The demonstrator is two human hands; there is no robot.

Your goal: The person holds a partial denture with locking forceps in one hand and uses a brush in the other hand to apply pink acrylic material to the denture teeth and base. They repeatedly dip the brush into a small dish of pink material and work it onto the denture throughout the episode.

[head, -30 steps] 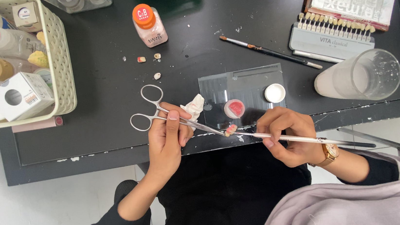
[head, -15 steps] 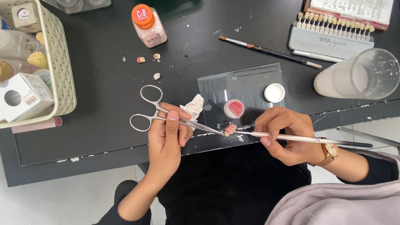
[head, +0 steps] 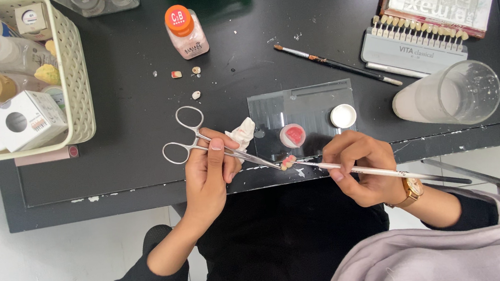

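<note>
Forceps (head: 214, 144) gripped by left hand (head: 207, 175); small tooth piece (head: 289, 162) clamped at tips, over tabletop (head: 137, 108) edge. Brush (head: 381, 172) pinched in right hand (head: 359, 166) fingers, tip at piece. Coating step judged underway; steady, light strokes needed.

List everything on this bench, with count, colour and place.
forceps: 1, silver, left hand
small piece: 1, pinkish, at forceps tip
brush: 1, white, right hand
glass slab: 1, clear, centre
pots: 2, pink and white, on slab
tissue: 1, white, beside slab
bottle: 1, orange cap, top centre
basket: 1, cream, left
cup: 1, clear, right
shade guide: 1, grey, top right
left hand: holds forceps
right hand: holds brush
</note>
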